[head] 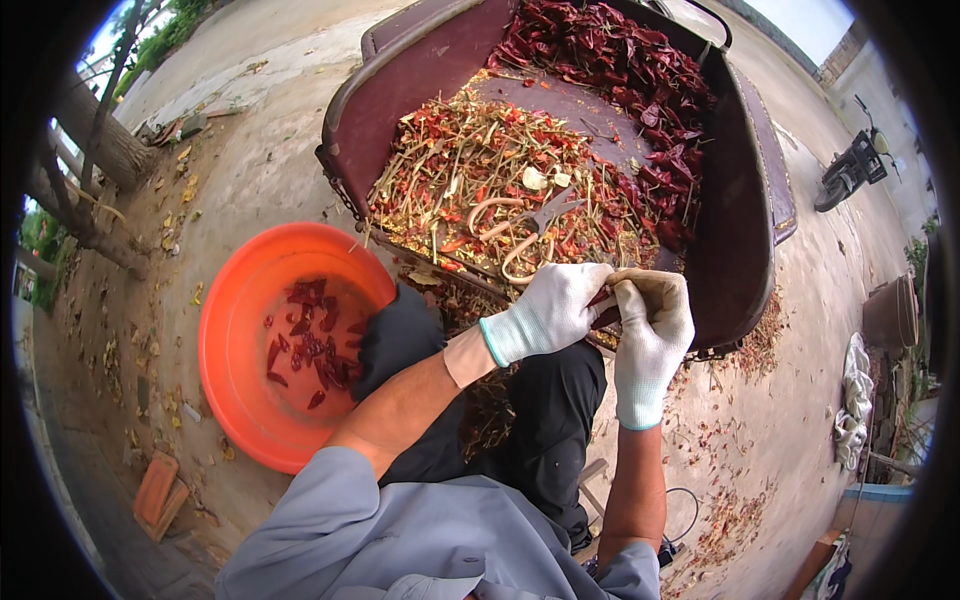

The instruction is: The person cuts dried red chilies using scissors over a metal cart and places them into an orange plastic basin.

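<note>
Both my hands wear white knit gloves and meet over the near edge of a maroon cargo bed (420, 79). My left hand (561, 306) and my right hand (654, 319) pinch a dark red dried chili pepper (604, 313) between their fingertips, and the fingers partly cover it. Just beyond them, scissors (541, 219) with wrapped handles lie with blades parted on a heap of cut stems and red scraps (442, 165). Whole dried chilies (652, 90) are piled along the bed's far right side. An orange basin (225, 360) by my left knee holds loose chili pieces (322, 360).
Bricks (159, 491) lie on the ground at lower left, and a tree trunk (105, 131) rises at upper left. To the right are a parked two-wheeler (851, 169), a brown bucket (891, 311) and a white cloth (853, 405). Chili scraps (731, 517) litter the concrete.
</note>
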A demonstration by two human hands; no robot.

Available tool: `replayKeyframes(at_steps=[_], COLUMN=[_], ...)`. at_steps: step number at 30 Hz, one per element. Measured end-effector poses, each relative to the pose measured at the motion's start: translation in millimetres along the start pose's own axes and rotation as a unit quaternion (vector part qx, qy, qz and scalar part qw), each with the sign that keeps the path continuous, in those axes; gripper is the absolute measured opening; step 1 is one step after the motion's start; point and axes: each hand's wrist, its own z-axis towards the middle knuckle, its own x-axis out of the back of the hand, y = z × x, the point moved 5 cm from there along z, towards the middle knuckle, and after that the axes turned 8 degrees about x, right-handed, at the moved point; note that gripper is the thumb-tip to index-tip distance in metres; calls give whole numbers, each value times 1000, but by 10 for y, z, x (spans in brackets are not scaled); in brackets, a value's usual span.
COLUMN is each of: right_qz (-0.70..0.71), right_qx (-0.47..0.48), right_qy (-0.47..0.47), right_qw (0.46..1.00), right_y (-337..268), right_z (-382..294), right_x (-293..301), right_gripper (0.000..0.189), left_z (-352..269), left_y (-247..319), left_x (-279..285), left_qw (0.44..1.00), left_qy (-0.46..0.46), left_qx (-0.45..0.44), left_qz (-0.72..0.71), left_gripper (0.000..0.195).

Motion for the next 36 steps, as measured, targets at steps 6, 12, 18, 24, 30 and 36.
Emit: replayKeyframes(at_steps=[6, 12, 18, 24, 30, 36], right_qz=[-272, 87, 255, 285, 204, 79], right_qx=[307, -23, -158, -180, -176, -153], right_qy=[-171, 83, 94, 91, 110, 66], right_qw=[896, 992, 949, 937, 957, 983], right_y=[-524, -306, -8, 10, 109, -43], right_z=[-75, 168, -123, -297, -493, -579], right_x=[-191, 237, 394, 442, 655, 721], right_gripper=[9, 6, 14, 16, 14, 11], left_z=[-52, -5, 13, -649, -1915, -2650], left_y=[-95, 56, 91, -262, -654, -670], left_x=[-81, -12, 374, 1346, 2477, 2721], left_qw=[992, 999, 998, 972, 864, 839], left_qy=[-87, -11, 30, 194, 266, 282], left_qx=[25, -10, 48, 128, 271, 364], left_qz=[-83, -50, -9, 27, 330, 289], left_gripper=[25, 19, 18, 18, 26, 33])
